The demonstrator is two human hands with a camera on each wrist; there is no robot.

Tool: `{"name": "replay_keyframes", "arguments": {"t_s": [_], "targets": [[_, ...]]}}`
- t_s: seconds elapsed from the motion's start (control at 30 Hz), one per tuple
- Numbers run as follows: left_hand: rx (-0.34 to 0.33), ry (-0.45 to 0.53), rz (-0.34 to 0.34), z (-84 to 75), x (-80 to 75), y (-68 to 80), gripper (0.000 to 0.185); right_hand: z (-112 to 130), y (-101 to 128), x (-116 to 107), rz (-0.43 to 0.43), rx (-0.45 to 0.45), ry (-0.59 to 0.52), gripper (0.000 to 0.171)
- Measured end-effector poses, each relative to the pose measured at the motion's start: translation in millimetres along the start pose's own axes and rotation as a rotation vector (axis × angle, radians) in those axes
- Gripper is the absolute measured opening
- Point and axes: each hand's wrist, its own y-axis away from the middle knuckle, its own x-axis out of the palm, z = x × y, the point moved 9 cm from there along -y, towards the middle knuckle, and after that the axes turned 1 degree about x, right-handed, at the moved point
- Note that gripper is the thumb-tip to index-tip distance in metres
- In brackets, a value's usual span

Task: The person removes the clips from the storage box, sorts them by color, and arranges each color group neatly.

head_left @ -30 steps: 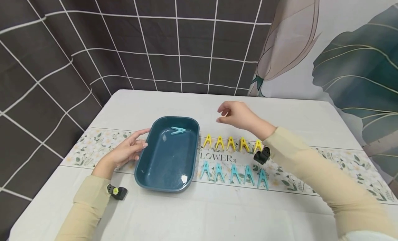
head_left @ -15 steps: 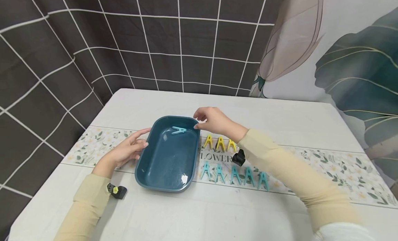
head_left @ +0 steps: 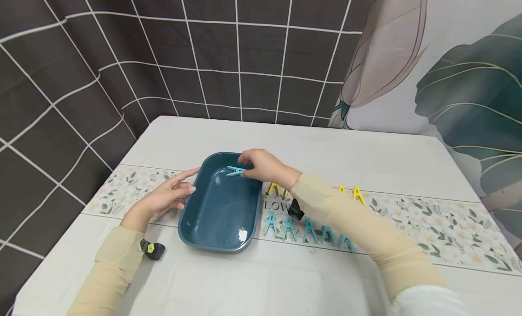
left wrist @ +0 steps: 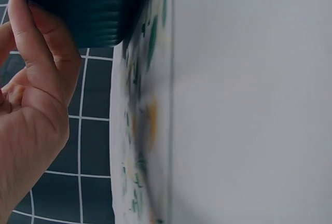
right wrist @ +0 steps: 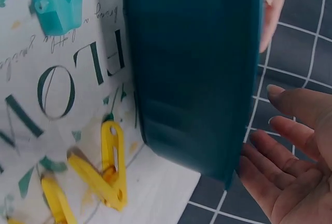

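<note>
A deep blue rectangular tray [head_left: 220,216] stands on the table, with one light blue clothespin [head_left: 234,171] lying at its far end. My right hand [head_left: 266,165] hovers over the tray's far right corner, its thumb and fingers around the near end of that clothespin. In the right wrist view this hand's fingers [right wrist: 290,164] are spread, with nothing seen between them. Straight fingers of my left hand [head_left: 168,197] touch the tray's left side; the left wrist view shows fingertips [left wrist: 19,6] against its outer wall.
Right of the tray, several light blue clothespins [head_left: 288,228] form the nearer row. Several yellow clothespins [head_left: 357,196] make the farther row, partly hidden by my right forearm. A printed floral band [head_left: 428,225] crosses the white tablecloth, and a dark gridded curtain [head_left: 212,48] hangs behind.
My right hand has moved left and nearer, from above the table behind the yellow clothespins to over the tray's far corner. The left hand has stayed at the tray's side.
</note>
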Motion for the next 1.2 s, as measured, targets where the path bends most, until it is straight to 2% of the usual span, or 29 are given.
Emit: {"name": "replay_keyframes", "arguments": {"t_s": [0.17, 0.37, 0.67, 0.9, 1.07, 1.2], "targets": [[-0.036, -0.052, 0.02, -1.9, -1.2, 1.1, 0.068, -1, -12, 15, 0.013, 0.019, 0.016, 0.039], [-0.095, -0.061, 0.011, -3.6, -1.3, 1.6, 0.07, -4, -23, 27, 0.026, 0.028, 0.026, 0.038], [-0.098, -0.076, 0.005, -6.3, -0.1, 2.7, 0.071, -6, -35, 34, 0.018, 0.046, 0.097, 0.038], [-0.12, -0.076, -0.016, -3.4, -2.7, 3.7, 0.07, -5, -39, 40, 0.017, 0.112, 0.159, 0.035], [-0.115, -0.078, -0.012, -4.8, -2.3, 4.1, 0.07, -5, -37, 48, 0.052, 0.138, 0.226, 0.025], [-0.116, -0.068, -0.016, -4.2, -1.7, 4.3, 0.071, -7, -36, 53, 0.078, 0.156, 0.278, 0.027]]}}
